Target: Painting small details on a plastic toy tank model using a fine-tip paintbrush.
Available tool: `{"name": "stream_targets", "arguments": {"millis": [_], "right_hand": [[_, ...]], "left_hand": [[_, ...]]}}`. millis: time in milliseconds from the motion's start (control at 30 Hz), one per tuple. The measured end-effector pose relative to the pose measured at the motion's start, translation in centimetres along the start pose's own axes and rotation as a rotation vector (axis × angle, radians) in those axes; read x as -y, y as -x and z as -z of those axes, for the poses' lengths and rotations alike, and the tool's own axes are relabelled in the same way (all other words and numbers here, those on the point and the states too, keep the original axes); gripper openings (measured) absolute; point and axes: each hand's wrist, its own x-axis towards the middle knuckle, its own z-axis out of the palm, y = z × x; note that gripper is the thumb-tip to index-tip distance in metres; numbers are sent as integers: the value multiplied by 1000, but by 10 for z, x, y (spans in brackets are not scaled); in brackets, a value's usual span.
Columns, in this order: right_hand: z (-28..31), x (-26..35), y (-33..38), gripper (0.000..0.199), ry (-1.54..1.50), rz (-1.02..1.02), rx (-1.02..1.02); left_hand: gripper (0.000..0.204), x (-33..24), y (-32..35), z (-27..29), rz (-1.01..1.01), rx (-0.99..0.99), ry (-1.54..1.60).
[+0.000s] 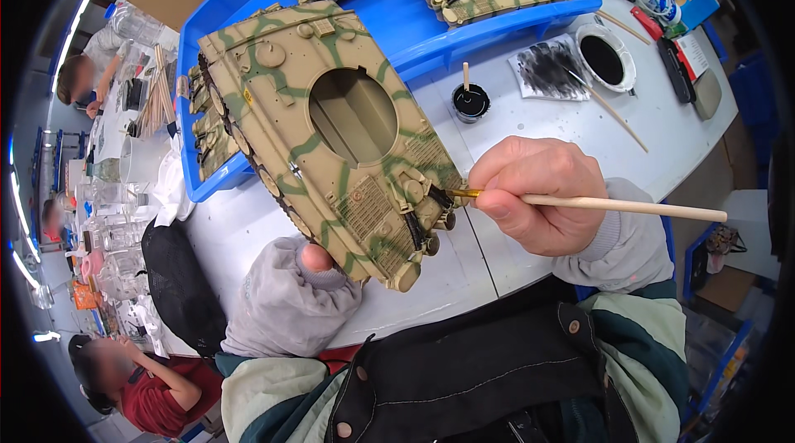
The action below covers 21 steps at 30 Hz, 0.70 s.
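Holding a camouflaged tank hull point(323, 128) tilted above the white worktop point(546, 124), the gloved left hand point(286, 306) gripped its near edge, thumb on top. Right hand point(542, 195) pinched a thin brush point(613, 205), tip touching the hull's rear corner. Blue tray point(414, 21) behind; ink pot point(470, 102) beyond.

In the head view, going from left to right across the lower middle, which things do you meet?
Black cap → left hand in a grey glove → camouflage tank hull → right hand → wooden brush handle.
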Motion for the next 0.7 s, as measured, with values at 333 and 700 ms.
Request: {"name": "stream_targets", "arguments": {"millis": [333,700], "right_hand": [[-1,-2,0,14,21,39,4],[0,0,-1,13,25,43,-11]], "left_hand": [[105,-2,1,0,-10,3,-9],[104,-3,3,2,-37,2,-26]]}}
